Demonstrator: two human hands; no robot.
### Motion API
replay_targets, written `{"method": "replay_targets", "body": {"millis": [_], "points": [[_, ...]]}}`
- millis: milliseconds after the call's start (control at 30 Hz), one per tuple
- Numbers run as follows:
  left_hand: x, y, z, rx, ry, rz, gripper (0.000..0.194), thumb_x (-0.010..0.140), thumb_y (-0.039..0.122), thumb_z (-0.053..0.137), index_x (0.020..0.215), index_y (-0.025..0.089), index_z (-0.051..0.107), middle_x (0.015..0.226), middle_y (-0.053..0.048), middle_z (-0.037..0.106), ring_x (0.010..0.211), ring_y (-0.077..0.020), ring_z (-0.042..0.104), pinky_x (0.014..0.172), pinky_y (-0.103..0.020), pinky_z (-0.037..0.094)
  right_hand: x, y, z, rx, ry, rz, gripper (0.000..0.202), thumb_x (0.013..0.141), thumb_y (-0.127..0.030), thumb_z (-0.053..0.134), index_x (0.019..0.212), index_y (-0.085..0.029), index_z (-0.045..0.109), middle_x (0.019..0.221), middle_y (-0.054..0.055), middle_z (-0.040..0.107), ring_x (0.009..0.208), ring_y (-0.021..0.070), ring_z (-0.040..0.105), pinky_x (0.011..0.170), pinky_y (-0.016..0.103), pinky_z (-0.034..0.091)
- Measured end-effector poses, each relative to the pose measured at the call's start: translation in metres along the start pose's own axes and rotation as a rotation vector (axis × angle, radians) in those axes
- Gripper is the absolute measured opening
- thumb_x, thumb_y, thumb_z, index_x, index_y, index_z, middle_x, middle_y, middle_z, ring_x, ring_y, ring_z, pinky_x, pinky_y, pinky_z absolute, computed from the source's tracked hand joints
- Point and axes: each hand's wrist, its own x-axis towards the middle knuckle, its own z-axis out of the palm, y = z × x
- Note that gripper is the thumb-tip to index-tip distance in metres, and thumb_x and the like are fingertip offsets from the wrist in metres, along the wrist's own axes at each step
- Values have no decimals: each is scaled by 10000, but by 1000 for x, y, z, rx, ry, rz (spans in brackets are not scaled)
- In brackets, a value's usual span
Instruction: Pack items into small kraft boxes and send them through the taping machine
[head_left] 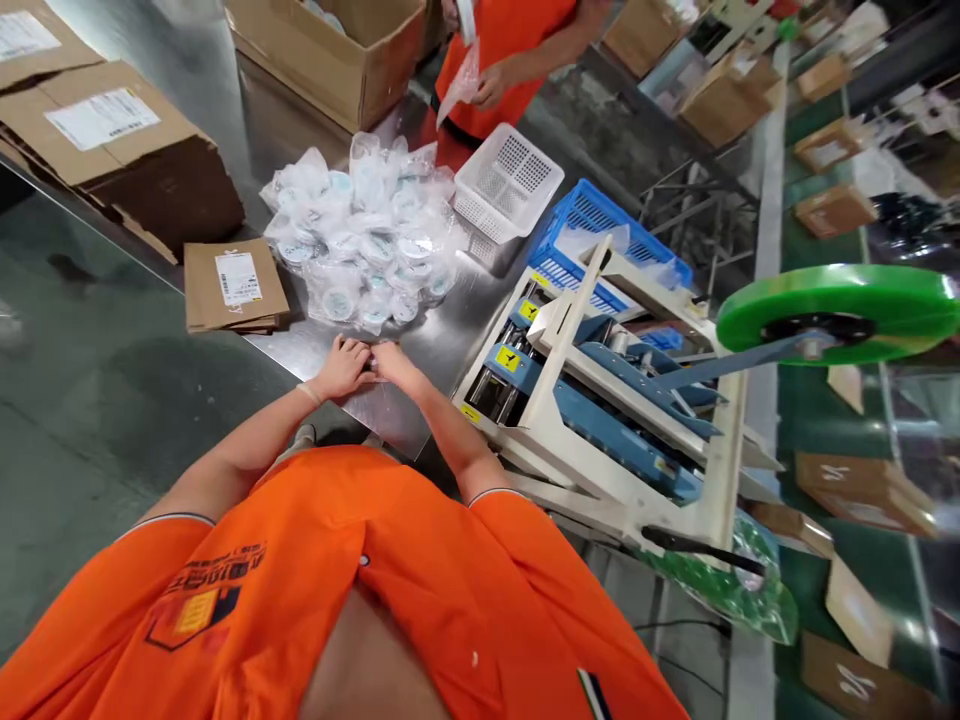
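Clear plastic film [390, 415] lies flat at the near edge of the steel table [315, 345], under our left hand [341, 368] and right hand [395, 365], which meet knuckle to knuckle on it; whether the fingers pinch it or merely press, we cannot tell. We judge it light, limp and slippery, best taken at an edge. Just beyond sits a heap of bagged round parts [367, 240], beside a small cardboard box [234, 287] whose white label is too small to read. A taping machine [600, 400] with a green reel [840, 310] stands to our right. Our orange shirt [315, 590] bears an unreadable logo.
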Motion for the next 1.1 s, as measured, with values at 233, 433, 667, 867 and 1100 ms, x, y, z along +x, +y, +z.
{"method": "replay_targets", "body": {"millis": [233,433,667,867,1100], "points": [[3,8,-9,55,-58,-15,524,1075,451,599,1500,154,679,1421,-239,721,1334,-440,587,1244,-679,302,-36,33,-47,92,356,360,187,898,-136,612,914,-194,789,963,88,810,961,269,762,949,390,625],[10,17,-14,132,-148,-50,540,1107,502,538,1554,239,689,1427,-221,703,1331,-437,556,1180,-660,329,-37,37,-17,551,300,442,141,730,-201,719,870,-217,722,748,-26,695,702,197,706,759,354,664],[10,20,-11,118,-126,-72,599,1102,567,529,1544,195,686,1428,-258,665,1325,-454,561,1152,-661,362,-47,52,-22,512,236,300,154,749,-265,780,886,-195,779,839,37,784,869,244,782,937,425,666],[8,16,-7,46,-100,-82,620,1054,519,609,1592,214,647,1387,-259,678,1331,-483,564,1183,-716,332,-52,62,-29,562,261,379,215,757,-359,766,880,-182,770,784,44,766,778,225,739,807,383,653],[14,21,-3,46,-129,-131,445,1011,529,661,1235,178,818,1289,-251,681,1308,-490,547,1177,-730,316,-20,31,-18,338,26,222,107,780,-253,803,815,-157,771,800,31,751,811,197,702,839,325,594]]}}
